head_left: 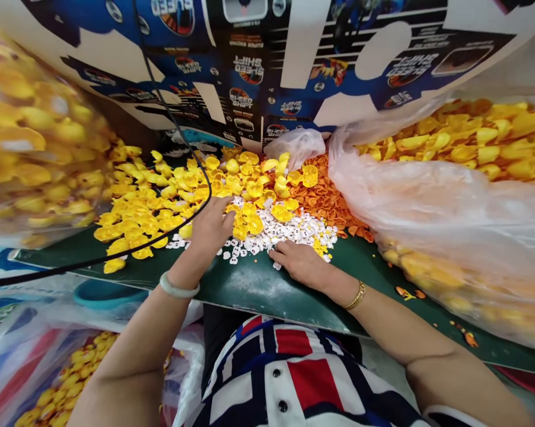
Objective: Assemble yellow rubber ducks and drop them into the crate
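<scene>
My left hand [211, 228], with a pale green bangle on its wrist, lies with extended fingers on the pile where small white plastic pieces [283, 231] meet yellow hollow plastic pieces [140, 213]. My right hand [299, 264], wearing a gold bracelet, rests on the green board [254, 287] with its fingertips at the white pieces' near edge. Neither hand shows a held piece. Orange plastic pieces [323, 198] lie in a heap behind the white ones, to the right. Much of the pile spreads beyond both hands.
Bulging clear plastic bags of yellow pieces [454, 255] flank the board, and another bag [67, 379] sits low at left. A printed blue cardboard box [258, 71] stands behind. A black cable [174, 219] crosses the view above a teal bowl [110, 293].
</scene>
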Demonstrator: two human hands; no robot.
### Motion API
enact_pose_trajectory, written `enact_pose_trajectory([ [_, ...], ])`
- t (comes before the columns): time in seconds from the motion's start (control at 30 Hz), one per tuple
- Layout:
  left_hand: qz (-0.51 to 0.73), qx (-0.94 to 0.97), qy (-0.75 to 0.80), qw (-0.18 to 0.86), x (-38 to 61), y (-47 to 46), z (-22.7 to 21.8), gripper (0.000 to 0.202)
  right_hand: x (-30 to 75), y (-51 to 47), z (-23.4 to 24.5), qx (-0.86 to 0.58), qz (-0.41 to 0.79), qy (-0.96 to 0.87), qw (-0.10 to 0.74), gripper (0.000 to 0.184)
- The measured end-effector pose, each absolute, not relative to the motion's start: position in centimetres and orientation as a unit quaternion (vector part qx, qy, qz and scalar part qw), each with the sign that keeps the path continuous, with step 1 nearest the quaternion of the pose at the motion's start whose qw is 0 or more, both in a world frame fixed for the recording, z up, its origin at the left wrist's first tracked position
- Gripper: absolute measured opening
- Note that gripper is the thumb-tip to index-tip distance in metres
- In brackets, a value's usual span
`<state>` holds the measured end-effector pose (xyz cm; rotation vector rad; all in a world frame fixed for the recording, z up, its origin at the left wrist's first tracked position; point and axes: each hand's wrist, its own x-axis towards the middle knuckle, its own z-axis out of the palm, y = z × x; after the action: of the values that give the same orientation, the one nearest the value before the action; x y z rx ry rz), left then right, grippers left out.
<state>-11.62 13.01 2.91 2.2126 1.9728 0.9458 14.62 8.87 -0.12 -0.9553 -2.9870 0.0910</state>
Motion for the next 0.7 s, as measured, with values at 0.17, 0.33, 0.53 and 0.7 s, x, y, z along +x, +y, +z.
enact_pose_trajectory([
  [0.17, 0.313, 0.636, 0.689, 0.149, -7.9, 19.0, 2.4, 0.054, 15.5, 9.2, -0.3, -0.294, 0.043, -0.955, 0.008, 0.023],
  [0.33, 0.377, 0.597, 0.689, 0.164, -5.6, 21.7, 1.1, 0.039, 16.0, 9.0, -0.4, -0.309, 0.049, -0.949, 0.031, 0.016],
  [0.53, 0.595, 0.448, 0.600, 0.292, -6.2, 20.9, 2.8, 0.027, 17.2, 9.9, 0.4, -0.365, 0.112, -0.917, 0.119, 0.017],
  [0.7, 0.683, 0.299, 0.429, 0.510, -8.0, 15.3, 5.3, 0.023, 21.3, 13.4, 2.4, -0.508, 0.152, -0.797, 0.289, 0.024],
])
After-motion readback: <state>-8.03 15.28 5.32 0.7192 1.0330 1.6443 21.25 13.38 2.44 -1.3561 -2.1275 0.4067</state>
